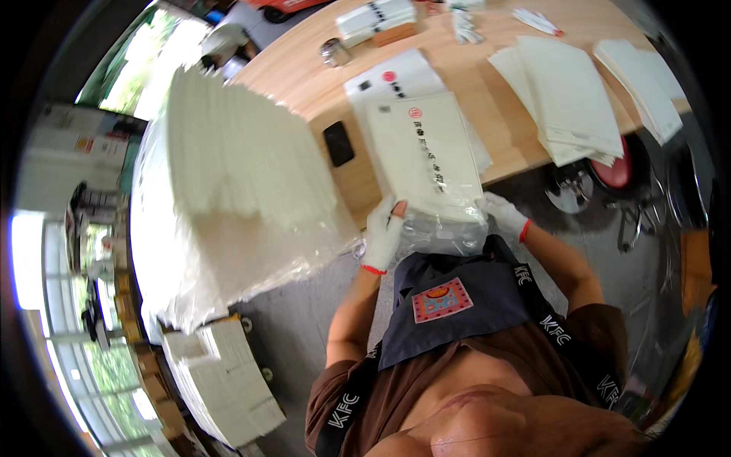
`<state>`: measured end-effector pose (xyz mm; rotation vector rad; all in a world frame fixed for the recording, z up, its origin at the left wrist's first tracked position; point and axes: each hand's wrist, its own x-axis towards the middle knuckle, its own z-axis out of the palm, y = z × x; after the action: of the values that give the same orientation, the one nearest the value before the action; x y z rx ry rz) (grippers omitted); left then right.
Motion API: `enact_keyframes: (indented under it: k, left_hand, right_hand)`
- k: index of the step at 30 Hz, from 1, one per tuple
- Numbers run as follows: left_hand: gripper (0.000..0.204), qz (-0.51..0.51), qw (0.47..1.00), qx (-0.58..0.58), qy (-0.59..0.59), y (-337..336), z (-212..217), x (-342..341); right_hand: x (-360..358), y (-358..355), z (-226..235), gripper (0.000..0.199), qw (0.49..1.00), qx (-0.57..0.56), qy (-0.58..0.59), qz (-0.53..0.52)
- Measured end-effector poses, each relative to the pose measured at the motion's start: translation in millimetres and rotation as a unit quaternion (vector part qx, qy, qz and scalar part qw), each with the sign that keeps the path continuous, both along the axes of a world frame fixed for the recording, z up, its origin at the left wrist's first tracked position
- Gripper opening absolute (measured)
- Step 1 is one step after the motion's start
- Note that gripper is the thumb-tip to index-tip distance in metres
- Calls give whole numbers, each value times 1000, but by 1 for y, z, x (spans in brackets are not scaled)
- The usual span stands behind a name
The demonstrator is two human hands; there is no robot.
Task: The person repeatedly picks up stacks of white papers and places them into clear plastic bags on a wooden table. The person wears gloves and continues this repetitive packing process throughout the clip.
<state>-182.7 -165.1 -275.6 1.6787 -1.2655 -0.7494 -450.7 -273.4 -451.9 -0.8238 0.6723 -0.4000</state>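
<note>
Head view shows a printed bag (426,145) at the bench's (506,156) near edge, its loose clear end hanging over. Gloved left hand (384,232) at its 7 o'clock and right hand (504,215) at 4 look closed, fingers pinching its sides, probably to keep it level. White sheets seem to fill the bag. At 9 o'clock, plastic wrap (228,274) surrounds a tall stack (244,152), likely against dust; loose sheets (567,91) lie at 2.

Look, the right hand (505,213) is blurry against the clear bag (448,233), the tall pale stack (244,145) smears and half hides a co-worker (223,41) (head peeking out), and the top edge slices a red vehicle (295,4).
</note>
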Motion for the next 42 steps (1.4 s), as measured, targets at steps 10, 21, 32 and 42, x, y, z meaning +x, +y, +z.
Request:
enact_keyframes:
  k: [10, 21, 32, 42]
  left_hand:
    - [44, 246, 768, -412, -424, 143, 250, 55]
    - [39, 443, 816, -136, -345, 198, 291, 234]
    - [22, 181, 978, -56, -88, 122, -191, 82]
    - [12, -111, 923, 83, -359, -130, -104, -11]
  right_hand:
    - [174, -16, 307, 47, 946, -183, -260, 69]
    - [296, -22, 457, 40, 871, -386, -160, 257]
    - [127, 15, 168, 32, 953, -51, 15, 300]
    - [27, 41, 97, 31, 982, -60, 161, 77]
